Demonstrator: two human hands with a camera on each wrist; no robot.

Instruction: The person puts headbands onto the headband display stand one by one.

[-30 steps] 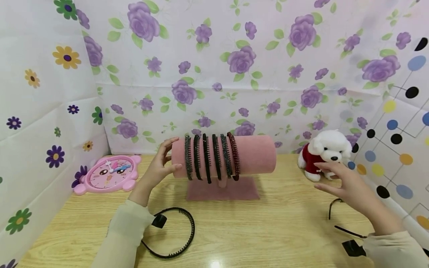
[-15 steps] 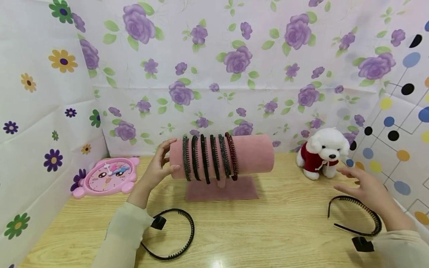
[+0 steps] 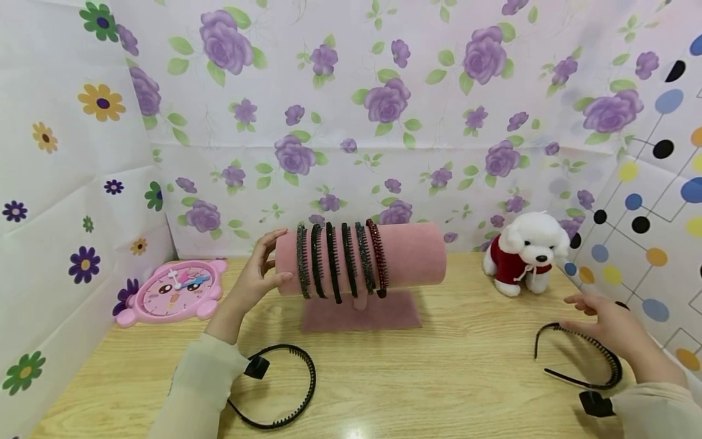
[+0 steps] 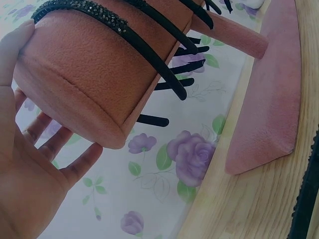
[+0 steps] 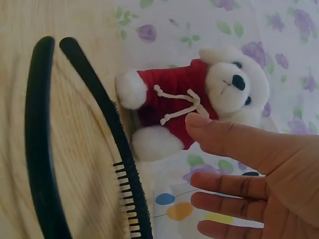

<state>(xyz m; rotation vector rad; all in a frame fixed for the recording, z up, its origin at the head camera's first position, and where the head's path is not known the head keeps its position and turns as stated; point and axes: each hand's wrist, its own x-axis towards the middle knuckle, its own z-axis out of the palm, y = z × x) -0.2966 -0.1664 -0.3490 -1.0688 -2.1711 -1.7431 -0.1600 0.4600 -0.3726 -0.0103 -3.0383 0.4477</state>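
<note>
My left hand grips the left end of a pink padded headband stand, with the thumb on the near side and the fingers behind. In the left wrist view, the fingers reach round the stand's rounded end. Several dark headbands sit side by side on the roll, some glittery; the rightmost is a dark red headband. My right hand hovers, fingers apart, over a loose black toothed headband on the table. The right wrist view shows that black headband with nothing held in the hand.
Another black headband lies by my left forearm. A pink clock lies at the left, and a white toy dog in red sits at the back right. Patterned sheets enclose the wooden table.
My right hand has moved right and down, away from in front of the toy dog to over the loose headband. My left hand keeps its grip on the stand.
</note>
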